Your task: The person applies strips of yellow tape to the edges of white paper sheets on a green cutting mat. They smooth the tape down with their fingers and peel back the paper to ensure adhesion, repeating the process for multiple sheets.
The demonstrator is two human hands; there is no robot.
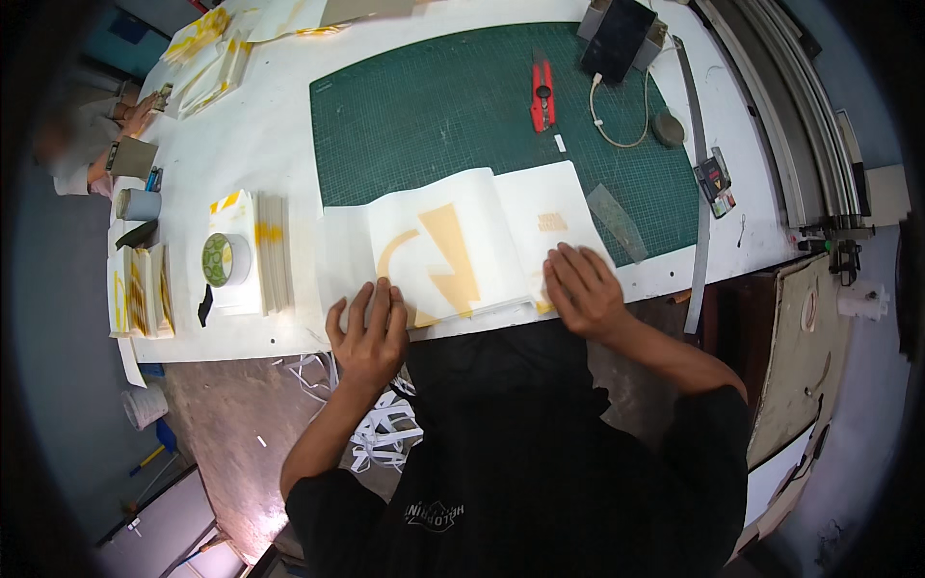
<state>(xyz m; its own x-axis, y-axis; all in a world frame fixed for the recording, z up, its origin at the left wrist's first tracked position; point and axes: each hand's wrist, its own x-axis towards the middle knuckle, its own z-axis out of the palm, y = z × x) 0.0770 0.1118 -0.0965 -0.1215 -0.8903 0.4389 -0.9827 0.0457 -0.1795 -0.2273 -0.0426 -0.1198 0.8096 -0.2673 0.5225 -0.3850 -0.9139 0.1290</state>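
A white folded paper sheet (506,255) with a pale yellow printed shape lies at the table's near edge, its far part over a green cutting mat (414,116). On its lower left edge rest the fingers of my left hand (370,332), spread and holding nothing. My right hand (586,291) lies flat on the right part of the sheet, fingers extended. Just beyond that hand is a clear plastic piece (617,223). A red utility knife (542,96) lies on the mat farther away, with a small white scrap (560,144) beside it.
Left of the sheet, a tape roll (241,260) sits on a stack of folded papers (274,275). A dark box-shaped device (617,43) with a cable stands far right, near a long metal ruler (700,260). White paper strips (385,429) litter the floor. Another person's hand (140,116) shows far left.
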